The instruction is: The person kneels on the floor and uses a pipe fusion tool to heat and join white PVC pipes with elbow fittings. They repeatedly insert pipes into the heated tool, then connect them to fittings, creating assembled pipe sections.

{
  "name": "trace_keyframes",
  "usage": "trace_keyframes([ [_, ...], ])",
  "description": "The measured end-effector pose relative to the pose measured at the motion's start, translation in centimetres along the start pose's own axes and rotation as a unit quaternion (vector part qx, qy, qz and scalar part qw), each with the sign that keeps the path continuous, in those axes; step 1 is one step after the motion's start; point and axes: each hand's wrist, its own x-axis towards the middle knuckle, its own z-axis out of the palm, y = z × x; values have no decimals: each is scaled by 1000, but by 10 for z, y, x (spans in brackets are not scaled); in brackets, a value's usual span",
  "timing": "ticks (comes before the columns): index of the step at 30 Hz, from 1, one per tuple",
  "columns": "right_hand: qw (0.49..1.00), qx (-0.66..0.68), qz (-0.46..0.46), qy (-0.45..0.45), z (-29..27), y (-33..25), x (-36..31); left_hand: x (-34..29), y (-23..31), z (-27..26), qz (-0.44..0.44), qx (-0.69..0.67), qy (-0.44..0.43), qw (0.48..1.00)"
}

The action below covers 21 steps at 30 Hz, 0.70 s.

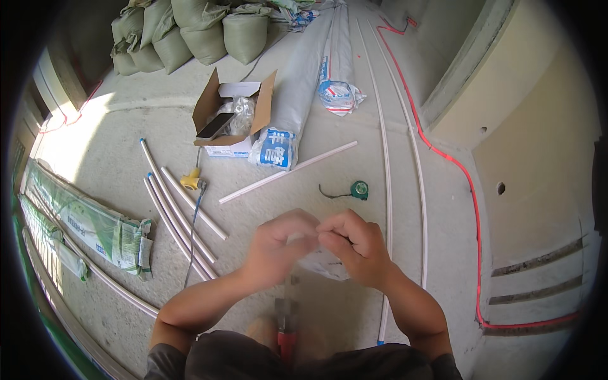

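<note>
Plastic bag (pixel 326 265), seemingly, thin and see-through, hanging just under the fingers, between left hand (pixel 275 244) and right hand (pixel 356 244), over concrete floor (pixel 329 126). Right hand apparently the nearer: thumb and forefinger pinched together, by all signs clamped on the upper part of the plastic, exact hold hidden. Left hand blurred, fingers curled inward toward the right fingertips, almost or just meeting; cannot tell whether gripping plastic too. Key relation for any coming move: pinch above, slack plastic below and slightly left of the right hand, left fingers close alongside. Long axis hard to read through the crumples, perhaps running sideways with a slope down to the right; loose lower edge pointing down and rightward, back toward the body. No opening visible. Beyond the hands, a little right, green tape measure (pixel 360 189), strip out to the left. Farther off, short white pipe (pixel 288 172), slanting from near left to far right, and open cardboard box (pixel 264 109) behind. Nearer the body, below the left hand, red-handled tool (pixel 287 345), head pointing away, details too blurred to tell.
</note>
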Motion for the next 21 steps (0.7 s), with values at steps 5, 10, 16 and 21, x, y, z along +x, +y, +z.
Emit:
trace_keyframes([
  [5, 995, -91, -21, 31, -2, 0, 2, 7, 11, 0, 80, 115, 24, 990],
  [10, 974, -116, -176, 82, -4, 3, 13, 7, 18, 5, 98, 182, 24, 978],
  [16, 995, -52, -74, 43, -7, -6, 11, 2, 26, 5, 84, 186, 44, 978],
  [21, 994, -67, -85, 7, -6, -10, 14, -2, 36, 0, 43, 187, 46, 980],
])
